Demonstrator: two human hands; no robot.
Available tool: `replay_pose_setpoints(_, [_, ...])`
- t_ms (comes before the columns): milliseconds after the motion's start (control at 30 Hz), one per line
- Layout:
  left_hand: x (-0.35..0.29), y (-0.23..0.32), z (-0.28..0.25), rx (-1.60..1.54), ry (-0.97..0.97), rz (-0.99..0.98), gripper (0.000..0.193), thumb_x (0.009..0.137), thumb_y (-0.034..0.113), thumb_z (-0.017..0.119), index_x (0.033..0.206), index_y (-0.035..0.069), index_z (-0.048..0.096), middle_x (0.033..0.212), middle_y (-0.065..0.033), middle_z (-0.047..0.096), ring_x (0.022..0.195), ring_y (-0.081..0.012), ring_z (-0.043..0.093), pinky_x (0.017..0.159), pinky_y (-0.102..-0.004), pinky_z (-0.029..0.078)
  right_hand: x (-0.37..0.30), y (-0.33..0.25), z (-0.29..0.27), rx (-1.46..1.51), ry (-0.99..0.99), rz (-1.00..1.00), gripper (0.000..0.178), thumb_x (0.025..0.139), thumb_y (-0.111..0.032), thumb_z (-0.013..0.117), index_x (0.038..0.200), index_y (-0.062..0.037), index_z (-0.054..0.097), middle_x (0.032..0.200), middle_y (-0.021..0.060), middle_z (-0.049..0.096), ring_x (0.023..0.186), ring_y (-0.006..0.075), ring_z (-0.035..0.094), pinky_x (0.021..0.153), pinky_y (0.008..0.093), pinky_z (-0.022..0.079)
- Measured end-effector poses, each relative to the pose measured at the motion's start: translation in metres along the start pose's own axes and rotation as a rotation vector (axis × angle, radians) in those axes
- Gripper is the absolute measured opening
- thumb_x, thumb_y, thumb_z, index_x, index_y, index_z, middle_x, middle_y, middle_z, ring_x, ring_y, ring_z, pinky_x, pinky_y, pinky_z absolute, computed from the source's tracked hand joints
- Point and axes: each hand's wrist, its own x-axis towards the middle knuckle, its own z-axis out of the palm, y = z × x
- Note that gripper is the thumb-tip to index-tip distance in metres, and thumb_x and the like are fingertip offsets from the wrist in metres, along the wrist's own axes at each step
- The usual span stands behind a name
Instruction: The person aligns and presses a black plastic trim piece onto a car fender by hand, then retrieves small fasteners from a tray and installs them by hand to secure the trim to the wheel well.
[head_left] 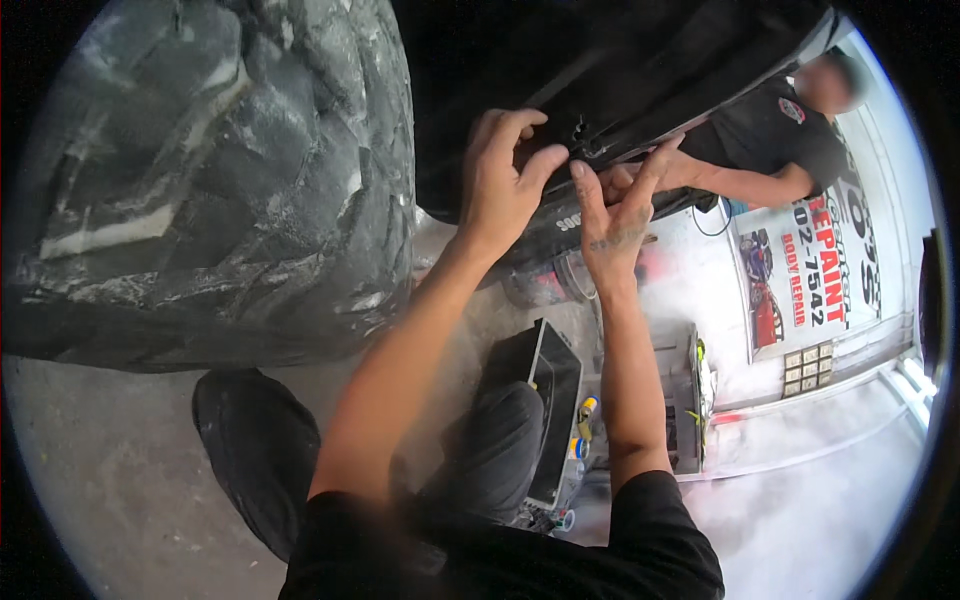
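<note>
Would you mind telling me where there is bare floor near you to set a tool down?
The pale floor on the right, between the tool cart and the wall, is bare. So is the grey strip under the tyre, left of your knee. It is crowded around the black tray and where both hands work.

Workshop floor in daylight

I see pale, dusty concrete floor (120, 480) below the fingers, a poster-covered wall (830, 270) to their right, and a bright doorway (915, 385) beyond.
</note>
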Motion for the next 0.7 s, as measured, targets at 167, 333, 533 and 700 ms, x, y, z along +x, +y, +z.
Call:
replay_pose_setpoints(167, [-0.005,-0.002,0.002,0.136,0.019,0.036,0.031,0.082,0.01,0.076,0.108,0.002,0.061,0.098,-0.0128,0.06,0.089,-0.0258,0.06,0.078,-0.0371,0.048,0.0,-0.007,-0.029,-0.298,0.133,-0.383,0.052,0.087,0.0,0.071,0.136,0.0021,0.053,0.074,0.0083,0.068,0.059,0.0112,0.058,0.056,0.0242,0.046])
replay_pose_setpoints(333, [0.001,-0.013,-0.003,0.184,0.072,0.013,0.021,0.087,0.009,0.071,0.102,0.001,0.059,0.093,-0.013,0.057,0.085,-0.0281,0.058,0.078,-0.0384,0.046,0.037,-0.046,-0.047,-0.585,-0.035,-0.547,0.019,0.082,0.001,0.074,0.1,-0.0028,0.07,0.076,0.0138,0.068,0.058,0.0244,0.065,0.056,0.0309,0.051])
replay_pose_setpoints(533, [-0.023,0.001,-0.013,0.176,0.021,-0.039,0.032,0.083,0.011,0.075,0.111,0.002,0.061,0.11,-0.0161,0.056,0.107,-0.0343,0.054,0.094,-0.0423,0.043,0.031,-0.049,-0.035,-0.646,-0.001,-0.486,0.017,0.086,-0.014,0.075,0.099,-0.0083,0.064,0.063,0.011,0.064,0.055,0.0276,0.066,0.051,0.0357,0.049])
replay_pose_setpoints(700, [-0.023,0.005,-0.014,0.192,-0.019,0.022,0.04,0.08,0.012,0.077,0.115,0.002,0.061,0.114,-0.0169,0.055,0.112,-0.0367,0.052,0.096,-0.045,0.042,0.042,-0.05,-0.036,-0.65,0.042,-0.477,0.018,0.085,-0.016,0.074,0.097,-0.0115,0.061,0.059,0.0084,0.061,0.051,0.0269,0.063,0.046,0.0381,0.045])
